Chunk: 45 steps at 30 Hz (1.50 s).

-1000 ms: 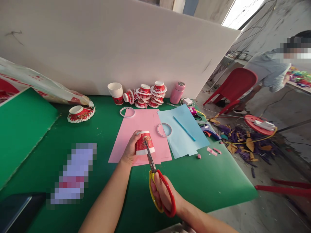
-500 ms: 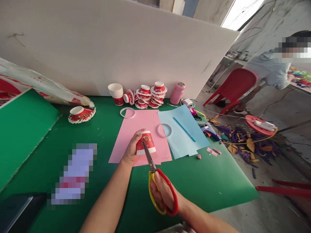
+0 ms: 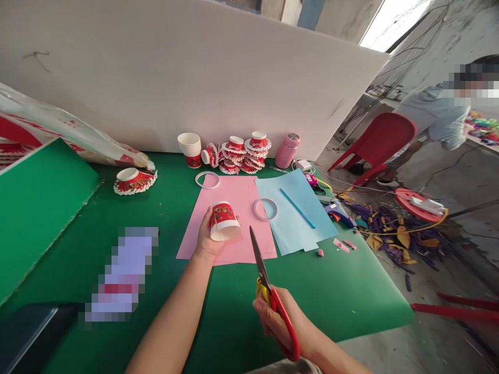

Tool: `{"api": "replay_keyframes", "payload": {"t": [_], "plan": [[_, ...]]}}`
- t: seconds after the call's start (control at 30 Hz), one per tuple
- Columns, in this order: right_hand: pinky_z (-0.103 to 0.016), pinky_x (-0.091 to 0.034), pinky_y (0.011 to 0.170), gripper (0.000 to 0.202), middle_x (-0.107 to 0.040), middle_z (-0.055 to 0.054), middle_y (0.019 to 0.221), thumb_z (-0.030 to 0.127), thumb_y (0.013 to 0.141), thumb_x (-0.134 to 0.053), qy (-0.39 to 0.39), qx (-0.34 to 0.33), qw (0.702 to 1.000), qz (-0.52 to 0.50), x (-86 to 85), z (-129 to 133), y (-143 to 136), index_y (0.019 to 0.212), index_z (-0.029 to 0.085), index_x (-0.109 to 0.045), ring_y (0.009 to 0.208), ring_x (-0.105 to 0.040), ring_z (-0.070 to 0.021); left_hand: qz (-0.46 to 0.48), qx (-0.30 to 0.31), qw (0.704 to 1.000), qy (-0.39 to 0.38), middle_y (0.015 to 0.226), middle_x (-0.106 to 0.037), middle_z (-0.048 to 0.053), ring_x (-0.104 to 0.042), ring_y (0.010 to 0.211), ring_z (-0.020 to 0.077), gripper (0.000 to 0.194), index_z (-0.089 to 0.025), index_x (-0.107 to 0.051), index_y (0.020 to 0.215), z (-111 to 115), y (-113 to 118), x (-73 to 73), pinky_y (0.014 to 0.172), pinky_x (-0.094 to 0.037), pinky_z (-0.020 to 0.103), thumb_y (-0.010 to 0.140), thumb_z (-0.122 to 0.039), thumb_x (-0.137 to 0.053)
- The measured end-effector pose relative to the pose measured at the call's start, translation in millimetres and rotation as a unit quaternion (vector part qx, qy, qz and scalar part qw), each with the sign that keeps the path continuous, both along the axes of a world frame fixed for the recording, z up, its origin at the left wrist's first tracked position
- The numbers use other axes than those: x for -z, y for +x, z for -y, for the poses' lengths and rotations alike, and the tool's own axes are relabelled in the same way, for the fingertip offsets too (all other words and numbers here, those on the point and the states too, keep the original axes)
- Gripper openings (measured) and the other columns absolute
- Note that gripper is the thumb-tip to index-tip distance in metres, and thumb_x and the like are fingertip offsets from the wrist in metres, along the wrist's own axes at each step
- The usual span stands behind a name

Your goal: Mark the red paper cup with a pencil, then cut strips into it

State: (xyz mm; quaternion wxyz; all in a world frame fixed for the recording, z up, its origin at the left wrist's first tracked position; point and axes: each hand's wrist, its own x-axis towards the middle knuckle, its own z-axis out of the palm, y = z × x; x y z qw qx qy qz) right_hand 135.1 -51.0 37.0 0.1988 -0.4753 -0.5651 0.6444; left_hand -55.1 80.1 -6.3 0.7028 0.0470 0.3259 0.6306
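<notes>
My left hand (image 3: 206,236) is wrapped round a red paper cup (image 3: 223,214), its white-rimmed mouth tilted down toward me, above pink paper (image 3: 241,187). Scissors (image 3: 260,259) with red and yellow handles are in my right hand (image 3: 278,317); the blades look closed, point up and away, and stand apart from the cup at its right. At the back are stacked cups (image 3: 189,150) and several cut, fringed red cups (image 3: 234,150). Another fringed cup (image 3: 134,182) sits at the left.
Blue paper (image 3: 288,228) with a blue stick (image 3: 297,208), tape rings (image 3: 266,209), a pink bottle (image 3: 288,150) and a glue gun (image 3: 340,214) lie right of centre. A blurred-out flat object (image 3: 125,275) is at left. Another person (image 3: 429,114) is beyond a red chair (image 3: 384,140).
The scissors have moved right, off the cup, and their blades now point past it. My left hand has turned the cup so that its mouth faces down toward me.
</notes>
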Motion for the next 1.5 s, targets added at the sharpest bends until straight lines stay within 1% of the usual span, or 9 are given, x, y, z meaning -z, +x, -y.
{"api": "replay_keyframes", "payload": {"t": [0.2,0.3,0.4,0.63,0.77,0.9,1.13,1.33,1.5], "plan": [[-0.025,-0.036,0.053,0.062,-0.048,-0.001,0.063,0.079,0.076,-0.044,0.033,-0.003,0.999,-0.036,2.2,-0.1,7.3,0.069,0.018,-0.048,0.055,-0.042,-0.0117,-0.027,0.022,0.999,0.028,0.081,-0.072,0.006,-0.069,0.072,0.0225,0.03,-0.016,-0.064,0.093,3.8,2.1,0.5,0.07,-0.054,0.037,0.076,-0.04,-0.063],[-0.029,-0.042,0.063,0.066,-0.056,-0.007,0.081,0.082,0.073,-0.043,0.044,0.004,0.998,-0.051,4.3,0.6,11.5,0.079,0.017,-0.054,0.069,-0.048,-0.0162,-0.032,0.024,0.999,0.027,0.082,-0.072,0.007,-0.069,0.073,0.0218,0.03,-0.015,-0.065,0.093,4.5,2.3,1.9,0.071,-0.055,0.037,0.077,-0.04,-0.064],[-0.032,-0.045,0.071,0.066,-0.058,-0.009,0.091,0.081,0.073,-0.045,0.03,0.015,0.998,-0.053,5.9,2.4,14.8,0.089,0.018,-0.056,0.079,-0.052,-0.0201,-0.035,0.015,0.999,0.026,0.082,-0.072,0.007,-0.069,0.073,0.0214,0.031,-0.014,-0.065,0.093,5.2,2.4,2.8,0.071,-0.055,0.036,0.075,-0.039,-0.067],[-0.034,-0.044,0.079,0.063,-0.054,-0.008,0.101,0.077,0.078,-0.044,-0.005,0.002,0.998,-0.064,8.6,5.6,20.0,0.104,0.02,-0.054,0.088,-0.051,-0.0207,-0.029,0.028,0.999,0.035,0.084,-0.073,0.008,-0.07,0.082,0.0269,0.033,-0.015,-0.065,0.096,5.2,2.2,0.3,0.072,-0.055,0.039,0.076,-0.041,-0.067],[-0.032,-0.042,0.071,0.065,-0.051,-0.004,0.083,0.079,0.078,-0.041,-0.033,0.013,0.998,-0.05,1.3,4.7,17.1,0.102,0.02,-0.054,0.076,-0.048,-0.0174,-0.032,0.036,0.998,0.033,0.085,-0.073,0.007,-0.07,0.08,0.0258,0.037,-0.016,-0.065,0.098,4.6,2.6,-0.6,0.074,-0.054,0.039,0.077,-0.046,-0.065],[-0.029,-0.042,0.062,0.072,-0.041,0.002,0.07,0.084,0.072,-0.041,-0.121,-0.015,0.991,-0.054,-4.3,3.4,11.9,0.096,0.017,-0.053,0.061,-0.041,-0.0121,-0.019,0.029,0.999,0.026,0.084,-0.073,0.007,-0.071,0.078,0.0246,0.038,-0.015,-0.064,0.099,4.4,3.5,-2.2,0.073,-0.055,0.037,0.077,-0.045,-0.066],[-0.023,-0.038,0.049,0.076,-0.039,0.004,0.064,0.088,0.07,-0.037,-0.148,-0.019,0.988,-0.043,3.6,1.9,7.0,0.088,0.016,-0.053,0.053,-0.038,-0.0088,-0.032,0.049,0.998,0.037,0.081,-0.072,0.007,-0.07,0.072,0.0239,0.035,-0.013,-0.064,0.098,5.6,4.6,-2.7,0.065,-0.056,0.036,0.079,-0.042,-0.063],[-0.023,-0.035,0.047,0.078,-0.038,0.005,0.062,0.09,0.066,-0.038,-0.191,0.0,0.98,-0.051,-0.5,-5.2,-4.4,0.084,0.016,-0.053,0.048,-0.035,-0.0065,-0.09,0.054,0.991,0.088,0.081,-0.07,0.005,-0.068,0.071,0.0227,0.036,-0.015,-0.062,0.098,7.6,8.5,1.6,0.064,-0.055,0.037,0.073,-0.04,-0.07],[-0.023,-0.033,0.046,0.078,-0.036,0.007,0.061,0.091,0.062,-0.04,-0.215,0.018,0.974,-0.068,-0.6,-9.0,-11.5,0.084,0.017,-0.052,0.046,-0.032,-0.0056,-0.131,0.053,0.985,0.095,0.08,-0.068,0.003,-0.066,0.071,0.0197,0.04,-0.017,-0.061,0.095,5.0,8.6,6.1,0.065,-0.054,0.034,0.067,-0.042,-0.075]]}}
